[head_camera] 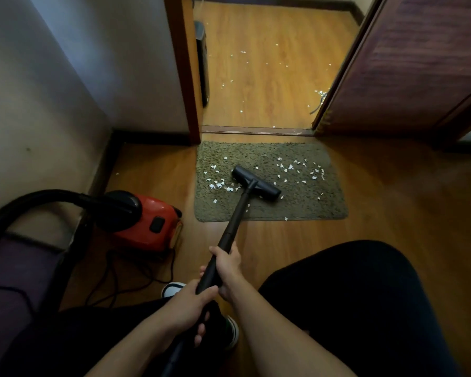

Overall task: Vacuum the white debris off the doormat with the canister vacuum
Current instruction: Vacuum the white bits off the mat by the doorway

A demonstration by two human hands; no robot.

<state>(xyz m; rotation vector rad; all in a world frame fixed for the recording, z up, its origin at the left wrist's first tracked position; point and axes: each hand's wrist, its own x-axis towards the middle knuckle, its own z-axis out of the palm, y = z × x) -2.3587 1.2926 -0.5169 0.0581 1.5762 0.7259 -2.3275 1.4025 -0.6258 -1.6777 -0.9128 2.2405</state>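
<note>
Both hands are on the wand (235,216). My right hand (227,268) is wrapped round the tube further out, and my left hand (186,303) is clenched round it closer to my body. Neither hand is free.

The floor head (256,182) lies flat on the doormat (310,205), left of centre and set at an angle. White debris (291,167) lies on both sides of it, with a dense cluster just left of the head and a looser spread over the right half. A few bits sit near the front edge.

Handling, as I judge it:
- **Wand:** a smooth, rigid black tube, probably light. The two-handed hold on the shaft suits steering.
- **Flakes:** thin and irregular (paper? cannot tell). They should lift easily, though the shaggy olive pile may snag them.
- **Mat:** soft with rounded corners, lying loose on the glossy wooden floor (392,213). It could slide or bunch under the head.

The canister vacuum (150,221) has a rounded red hard shell and sits to my left by the wall, with a flexible black hose (38,200) arcing off it.
</note>
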